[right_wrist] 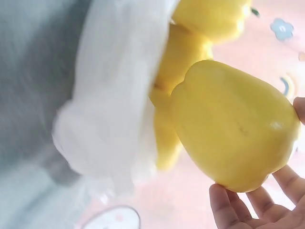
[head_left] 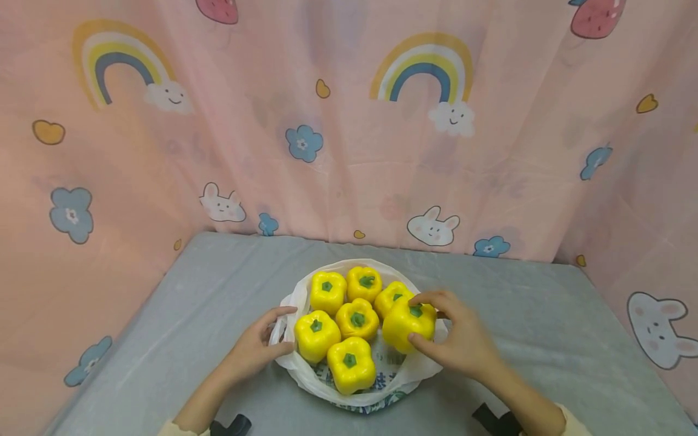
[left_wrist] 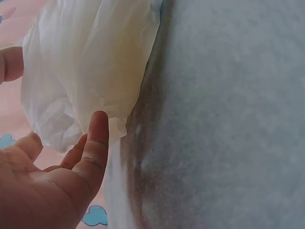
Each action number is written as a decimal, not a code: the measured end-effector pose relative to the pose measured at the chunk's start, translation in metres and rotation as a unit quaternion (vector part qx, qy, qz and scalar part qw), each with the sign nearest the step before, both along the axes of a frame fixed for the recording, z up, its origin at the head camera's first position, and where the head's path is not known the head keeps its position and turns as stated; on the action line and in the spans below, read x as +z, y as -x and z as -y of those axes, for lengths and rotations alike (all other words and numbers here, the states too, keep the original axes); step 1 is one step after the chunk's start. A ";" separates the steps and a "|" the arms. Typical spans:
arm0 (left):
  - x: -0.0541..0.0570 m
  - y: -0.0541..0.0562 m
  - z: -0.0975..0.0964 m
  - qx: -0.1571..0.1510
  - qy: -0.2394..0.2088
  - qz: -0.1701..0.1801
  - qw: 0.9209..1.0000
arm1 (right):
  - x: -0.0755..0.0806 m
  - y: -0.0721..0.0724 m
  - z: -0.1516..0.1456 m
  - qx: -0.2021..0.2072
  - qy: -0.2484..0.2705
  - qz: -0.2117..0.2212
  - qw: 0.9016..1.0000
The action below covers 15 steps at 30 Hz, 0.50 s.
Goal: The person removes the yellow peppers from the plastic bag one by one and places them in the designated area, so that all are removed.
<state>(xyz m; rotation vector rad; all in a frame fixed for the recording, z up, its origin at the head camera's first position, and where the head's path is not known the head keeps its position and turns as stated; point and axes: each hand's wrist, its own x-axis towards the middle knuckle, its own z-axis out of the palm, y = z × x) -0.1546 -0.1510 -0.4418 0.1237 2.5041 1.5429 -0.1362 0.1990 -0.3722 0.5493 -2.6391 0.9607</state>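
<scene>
My right hand (head_left: 469, 339) grips a yellow bell pepper (head_left: 398, 330) with a green stem, fingers on its far side and thumb on its near side. In the right wrist view that pepper (right_wrist: 233, 124) is tilted beside the bag's edge. Several more yellow bell peppers (head_left: 351, 363) sit stem up in a white plastic bag (head_left: 305, 383) with its mouth spread wide and round. At the bag's left side, my left hand (head_left: 253, 348) touches the rim. The left wrist view shows its fairly straight, spread fingers (left_wrist: 97, 138) against the thin plastic.
Under the bag lies a grey cloth-covered table (head_left: 207, 290). Pink curtain (head_left: 349, 181) with rainbows, rabbits and flowers hangs behind it and at both sides. A blue-green print (head_left: 371, 404) shows at the bag's near edge. Dark straps (head_left: 231, 426) are at the wrists.
</scene>
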 end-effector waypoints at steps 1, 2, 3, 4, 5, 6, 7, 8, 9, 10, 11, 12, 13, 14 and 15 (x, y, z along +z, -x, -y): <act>0.000 0.000 0.000 0.000 0.003 -0.002 1.000 | 0.003 0.001 -0.002 -0.004 -0.003 -0.008 1.000; 0.000 0.000 0.000 0.001 0.004 -0.003 1.000 | 0.006 0.002 -0.005 -0.010 -0.005 -0.015 1.000; 0.000 0.000 0.000 0.003 0.005 -0.003 1.000 | 0.009 0.004 -0.007 -0.015 -0.009 -0.022 1.000; 0.000 0.000 0.000 0.003 0.005 -0.004 1.000 | 0.012 0.005 -0.010 -0.018 -0.009 -0.030 0.999; -0.001 0.000 0.000 0.003 0.005 -0.005 1.000 | 0.014 0.006 -0.012 -0.022 -0.012 -0.039 0.999; -0.001 0.000 0.000 0.004 0.006 -0.005 1.000 | 0.017 0.008 -0.015 -0.025 -0.013 -0.047 0.998; -0.001 0.000 -0.001 0.004 0.007 -0.005 1.000 | 0.019 0.009 -0.018 -0.028 -0.015 -0.056 0.998; -0.002 0.000 -0.001 0.007 0.006 -0.003 1.000 | 0.022 0.011 -0.020 -0.031 -0.015 -0.065 0.997; -0.002 0.000 -0.001 0.007 0.007 -0.003 1.000 | 0.024 0.012 -0.023 -0.034 -0.016 -0.073 0.997; -0.002 0.000 -0.001 0.008 0.007 -0.003 1.000 | 0.026 0.014 -0.026 -0.037 -0.017 -0.080 0.996; -0.002 0.000 -0.001 0.008 0.008 -0.003 1.000 | 0.027 0.016 -0.029 -0.041 -0.019 -0.088 0.995; -0.002 0.000 -0.001 0.009 0.010 -0.002 1.000 | 0.028 0.019 -0.032 -0.045 -0.018 -0.094 0.994; -0.002 0.000 -0.001 0.009 0.010 -0.002 1.000 | 0.029 0.021 -0.035 -0.049 -0.019 -0.099 0.994; -0.002 0.000 -0.002 0.010 0.010 -0.003 1.000 | 0.029 0.024 -0.038 -0.054 -0.020 -0.105 0.993; -0.002 0.000 -0.002 0.010 0.010 -0.002 1.000 | 0.028 0.027 -0.041 -0.059 -0.020 -0.107 0.992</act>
